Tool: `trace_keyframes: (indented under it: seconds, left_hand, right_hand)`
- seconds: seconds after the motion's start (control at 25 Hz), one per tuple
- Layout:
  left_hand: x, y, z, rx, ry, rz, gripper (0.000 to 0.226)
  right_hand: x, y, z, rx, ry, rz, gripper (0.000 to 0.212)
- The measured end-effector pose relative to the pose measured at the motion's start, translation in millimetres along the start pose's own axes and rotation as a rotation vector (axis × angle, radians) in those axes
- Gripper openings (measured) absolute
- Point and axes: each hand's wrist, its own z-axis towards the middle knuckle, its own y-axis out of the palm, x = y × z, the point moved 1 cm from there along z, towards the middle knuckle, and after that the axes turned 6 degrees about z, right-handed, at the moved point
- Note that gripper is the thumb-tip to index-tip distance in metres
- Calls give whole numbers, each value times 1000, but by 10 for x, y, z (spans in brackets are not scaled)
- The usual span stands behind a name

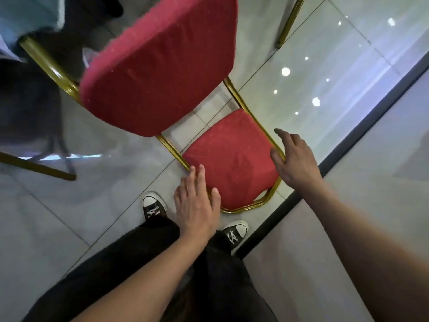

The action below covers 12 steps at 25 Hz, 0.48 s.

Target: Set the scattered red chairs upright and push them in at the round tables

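A red chair [160, 73] with a gold metal frame [250, 113] fills the middle of the view, seen from above. Its large padded part lies toward the top of the picture and the smaller red pad [232, 159], ringed by the gold tube, lies nearest the person. Whether the chair stands square on its legs or is tipped cannot be told from this angle.

The left hand [197, 205] lies at the near left corner of the smaller pad, palm down, fingers [201, 175] straight and released, the fingertips reaching the gold tube and the edge of the red cloth. It grasps nothing. The right hand [294, 159] is at the right side of the same pad; its thumb touches the gold tube there, while the other fingers are spread, loose and lifted clear of the frame. It too holds nothing.

The chair stands on a glossy pale tiled floor [325, 66] that mirrors round ceiling lights. Below the hands are the person's two black sneakers [154, 205] with white toe caps and laces, and dark trousers [162, 263]. To the right, a pale wall [348, 228] with a black baseboard [348, 147] runs diagonally, close beside the chair. At the upper left, gold legs of another chair [46, 66] show, blurred, with dark shapes behind them. One more gold leg [290, 22] stands at the top right.
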Motion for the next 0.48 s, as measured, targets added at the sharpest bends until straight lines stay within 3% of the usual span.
trace_keyframes:
  seconds: [0.16,0.32,0.48]
  left_hand:
    - [-11,1034,577,-59,-111,-56,68]
    - [-176,1715,1179,-60,-128,68,73]
    - [-460,2266,1476,-85,-254,89,77]
  right_hand:
    - [655,672,560,-72,28,-50,65]
    - [1198,1227,967,-35,56,-65,66]
    - [1620,1694,1266,-29,73,-71,68]
